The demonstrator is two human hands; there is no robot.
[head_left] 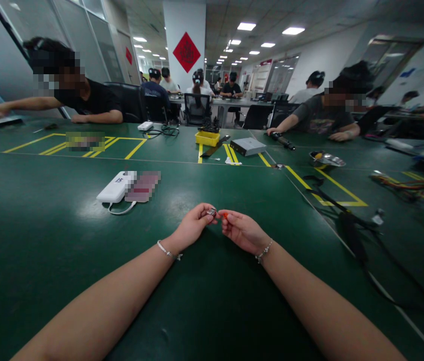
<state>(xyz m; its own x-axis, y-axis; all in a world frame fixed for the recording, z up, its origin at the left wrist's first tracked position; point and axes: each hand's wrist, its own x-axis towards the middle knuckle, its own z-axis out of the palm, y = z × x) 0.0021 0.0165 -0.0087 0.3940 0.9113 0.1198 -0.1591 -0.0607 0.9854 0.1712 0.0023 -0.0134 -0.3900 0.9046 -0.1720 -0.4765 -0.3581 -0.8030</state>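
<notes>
Just above the green table (182,311), my two hands meet near the middle of the view. My left hand (196,223) pinches a small silvery metallic piece (212,212) between thumb and fingers; its exact kind is too small to make out. Between the thumb and forefinger of my right hand (244,230) sits a small orange piece (226,216), mostly covered by the fingertips. The fingertips of both hands are close together, and I cannot tell whether the two pieces touch.
Ahead on the left lies a white power bank (116,188) with a short cable. Farther off are a yellow bin (207,138) and a grey box (248,146). A black strap (353,235) stretches along the right. People sit across the table on both sides.
</notes>
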